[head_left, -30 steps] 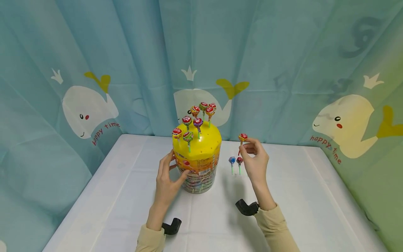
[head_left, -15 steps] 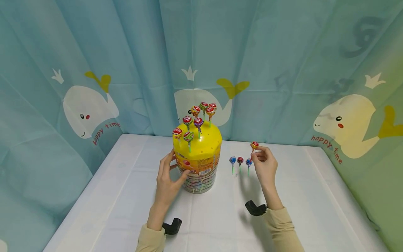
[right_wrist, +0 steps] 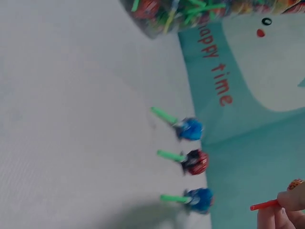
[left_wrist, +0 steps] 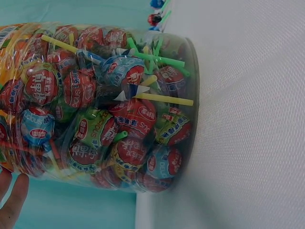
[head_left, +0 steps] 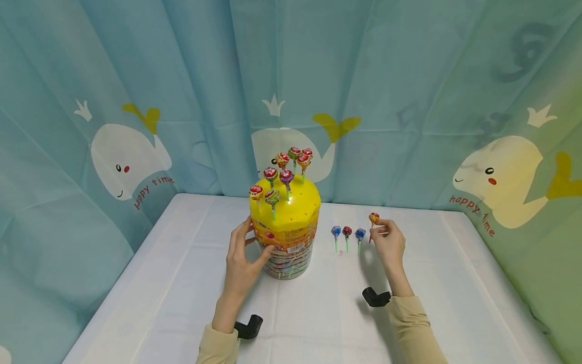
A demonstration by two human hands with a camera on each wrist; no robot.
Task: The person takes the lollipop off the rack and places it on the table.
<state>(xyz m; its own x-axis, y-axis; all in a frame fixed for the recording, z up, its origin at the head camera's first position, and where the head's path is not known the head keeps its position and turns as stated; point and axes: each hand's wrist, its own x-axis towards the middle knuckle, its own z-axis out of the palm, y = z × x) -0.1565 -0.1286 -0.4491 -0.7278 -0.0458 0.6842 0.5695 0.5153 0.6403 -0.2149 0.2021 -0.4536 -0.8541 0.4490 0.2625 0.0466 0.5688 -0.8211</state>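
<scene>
Pinching an orange-and-red lollipop (head_left: pixel 374 218) by its red stick (right_wrist: pixel 265 205), the right grip (head_left: pixel 389 243) hovers beside three lollipops (head_left: pixel 347 231) to its left on the table (head_left: pixel 300 318); the left grip (head_left: pixel 243 267) clasps a candy jar (head_left: pixel 291 232).

A table (head_left: pixel 313 323), covered in white woven cloth, is seen beneath both hands, its far edge set beyond their grips. In the grip of the left hand (head_left: pixel 241 263), a clear ribbed jar (head_left: pixel 286 227) with a yellow top is stood upright on the cloth. Between that grip and the pinch of the right hand (head_left: pixel 388 242), three lollipops are laid in a row, green sticks turned toward the person: a blue lollipop (head_left: pixel 336 231) farthest from the pinch, a dark red lollipop (head_left: pixel 347 231) midway, a second blue lollipop (head_left: pixel 360 233) nearest it.
</scene>
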